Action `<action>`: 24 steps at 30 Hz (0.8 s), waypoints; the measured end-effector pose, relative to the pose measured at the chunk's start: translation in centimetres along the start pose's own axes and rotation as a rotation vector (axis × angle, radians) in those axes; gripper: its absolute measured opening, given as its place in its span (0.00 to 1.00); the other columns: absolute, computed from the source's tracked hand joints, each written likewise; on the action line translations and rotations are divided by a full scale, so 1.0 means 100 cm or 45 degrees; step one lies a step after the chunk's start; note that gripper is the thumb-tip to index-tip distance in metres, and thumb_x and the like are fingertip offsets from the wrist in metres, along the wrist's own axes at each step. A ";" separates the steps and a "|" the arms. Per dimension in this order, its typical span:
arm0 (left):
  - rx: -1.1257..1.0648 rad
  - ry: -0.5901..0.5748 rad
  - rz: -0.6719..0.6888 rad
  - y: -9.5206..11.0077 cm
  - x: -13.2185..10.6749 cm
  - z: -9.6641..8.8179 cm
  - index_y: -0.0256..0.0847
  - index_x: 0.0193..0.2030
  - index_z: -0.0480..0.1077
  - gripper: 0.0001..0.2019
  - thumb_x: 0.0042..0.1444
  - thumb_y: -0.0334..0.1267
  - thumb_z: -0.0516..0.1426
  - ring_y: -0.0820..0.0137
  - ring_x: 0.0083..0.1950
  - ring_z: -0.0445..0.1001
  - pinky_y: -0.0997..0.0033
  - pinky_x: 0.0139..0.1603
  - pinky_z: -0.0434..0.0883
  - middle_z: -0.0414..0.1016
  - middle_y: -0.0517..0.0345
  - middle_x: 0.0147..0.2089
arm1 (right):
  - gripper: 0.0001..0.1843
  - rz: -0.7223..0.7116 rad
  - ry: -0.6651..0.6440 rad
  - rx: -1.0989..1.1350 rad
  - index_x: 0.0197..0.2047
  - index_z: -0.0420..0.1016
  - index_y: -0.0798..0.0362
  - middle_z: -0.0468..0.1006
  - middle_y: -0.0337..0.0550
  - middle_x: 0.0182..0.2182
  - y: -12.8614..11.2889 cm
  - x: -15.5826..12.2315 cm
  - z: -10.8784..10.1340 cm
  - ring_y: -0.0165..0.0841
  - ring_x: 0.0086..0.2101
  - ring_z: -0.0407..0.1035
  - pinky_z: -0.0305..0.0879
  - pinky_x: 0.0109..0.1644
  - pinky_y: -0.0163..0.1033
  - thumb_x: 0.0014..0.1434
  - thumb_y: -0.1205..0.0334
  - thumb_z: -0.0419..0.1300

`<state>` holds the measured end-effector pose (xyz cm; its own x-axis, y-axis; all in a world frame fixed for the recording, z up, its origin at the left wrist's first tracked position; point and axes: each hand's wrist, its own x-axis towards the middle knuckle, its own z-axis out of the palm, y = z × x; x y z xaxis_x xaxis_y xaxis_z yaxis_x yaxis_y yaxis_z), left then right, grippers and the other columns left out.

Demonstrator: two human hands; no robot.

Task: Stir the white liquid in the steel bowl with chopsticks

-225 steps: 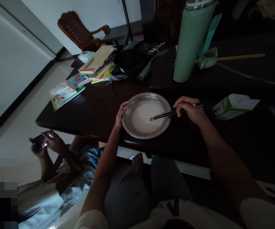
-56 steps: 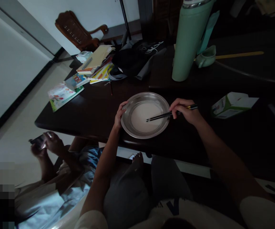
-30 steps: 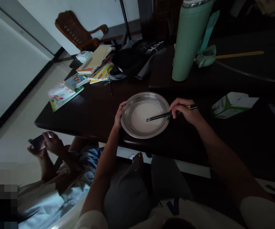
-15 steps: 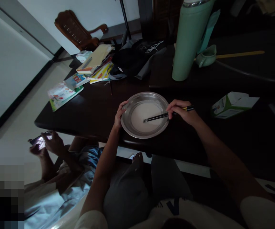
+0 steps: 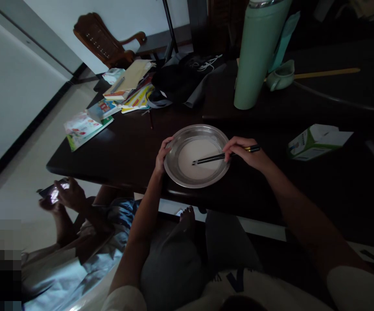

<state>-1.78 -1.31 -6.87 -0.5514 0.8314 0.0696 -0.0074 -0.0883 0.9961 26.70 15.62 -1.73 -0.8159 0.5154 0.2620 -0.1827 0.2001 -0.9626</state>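
Note:
A round metal plate (image 5: 174,170) with white liquid in its middle sits on the dark table (image 5: 125,151) near the front edge. My left hand (image 5: 161,154) grips the plate's left rim, fingers curled over it. My right hand (image 5: 247,154) is closed on a pair of dark chopsticks (image 5: 211,158). Their tips rest in the white liquid left of the plate's centre.
A tall green flask (image 5: 257,54) and a green cup (image 5: 280,76) stand behind the plate. A white and green carton (image 5: 318,140) lies at the right. Books (image 5: 109,103) and a dark bag (image 5: 180,82) lie at the back left. Another person (image 5: 76,233) holds a phone (image 5: 52,193) at the lower left.
My right hand has slid left with the chopsticks, so their tips sit further left in the liquid. My left hand has stayed on the rim.

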 end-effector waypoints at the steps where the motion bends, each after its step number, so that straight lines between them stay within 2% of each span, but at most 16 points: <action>1: -0.002 0.003 -0.003 0.000 0.000 0.000 0.48 0.52 0.72 0.19 0.53 0.46 0.60 0.58 0.55 0.73 0.61 0.54 0.71 0.75 0.56 0.55 | 0.10 0.003 0.004 -0.019 0.35 0.78 0.51 0.80 0.38 0.25 0.000 0.000 0.001 0.31 0.29 0.76 0.71 0.39 0.40 0.63 0.67 0.56; 4: -0.016 0.011 -0.025 0.000 0.000 0.001 0.48 0.52 0.72 0.19 0.53 0.46 0.60 0.59 0.53 0.74 0.61 0.53 0.72 0.75 0.57 0.53 | 0.10 -0.012 0.109 -0.073 0.34 0.78 0.51 0.80 0.37 0.24 0.000 0.002 -0.004 0.31 0.29 0.76 0.71 0.40 0.40 0.63 0.67 0.56; 7: -0.012 0.024 -0.024 0.001 0.000 0.002 0.47 0.52 0.73 0.19 0.52 0.45 0.60 0.58 0.54 0.74 0.61 0.53 0.72 0.75 0.56 0.54 | 0.11 -0.033 0.171 -0.057 0.32 0.78 0.51 0.76 0.35 0.19 0.000 0.001 -0.009 0.30 0.24 0.72 0.69 0.36 0.39 0.61 0.69 0.55; 10: -0.001 0.017 0.000 0.002 0.000 0.002 0.47 0.51 0.73 0.19 0.52 0.46 0.61 0.56 0.55 0.73 0.60 0.53 0.72 0.75 0.55 0.54 | 0.10 -0.005 0.107 0.002 0.31 0.78 0.51 0.76 0.35 0.18 0.000 0.000 -0.006 0.29 0.22 0.71 0.68 0.32 0.38 0.60 0.69 0.56; 13: 0.010 -0.008 0.006 0.001 0.000 0.001 0.47 0.52 0.72 0.19 0.53 0.48 0.60 0.56 0.55 0.73 0.60 0.54 0.71 0.74 0.55 0.54 | 0.09 0.021 0.009 0.009 0.33 0.78 0.51 0.80 0.37 0.23 -0.001 0.000 0.001 0.31 0.27 0.75 0.71 0.36 0.39 0.61 0.66 0.57; 16: 0.005 0.015 -0.011 0.001 0.000 0.001 0.47 0.52 0.72 0.19 0.53 0.47 0.61 0.57 0.55 0.73 0.60 0.54 0.71 0.74 0.55 0.54 | 0.09 0.011 0.051 -0.036 0.34 0.79 0.50 0.81 0.38 0.25 -0.001 0.001 0.000 0.32 0.30 0.76 0.71 0.39 0.40 0.62 0.66 0.56; 20: -0.003 0.040 -0.025 0.002 -0.001 0.002 0.46 0.52 0.73 0.20 0.51 0.46 0.61 0.57 0.56 0.73 0.61 0.53 0.71 0.74 0.55 0.55 | 0.12 -0.036 0.163 -0.020 0.31 0.78 0.51 0.76 0.34 0.19 0.001 0.001 -0.010 0.29 0.24 0.72 0.69 0.38 0.39 0.60 0.70 0.55; 24: 0.007 0.012 -0.015 0.003 -0.001 0.002 0.46 0.52 0.71 0.20 0.52 0.47 0.60 0.58 0.54 0.73 0.62 0.52 0.71 0.74 0.54 0.54 | 0.11 -0.014 0.073 0.048 0.32 0.78 0.52 0.76 0.34 0.19 0.001 0.000 -0.004 0.29 0.23 0.72 0.69 0.34 0.38 0.60 0.70 0.55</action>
<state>-1.56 -1.29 -6.61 -0.5590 0.8272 0.0575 -0.0090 -0.0754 0.9971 26.89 15.99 -1.82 -0.7809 0.5607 0.2754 -0.2134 0.1749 -0.9612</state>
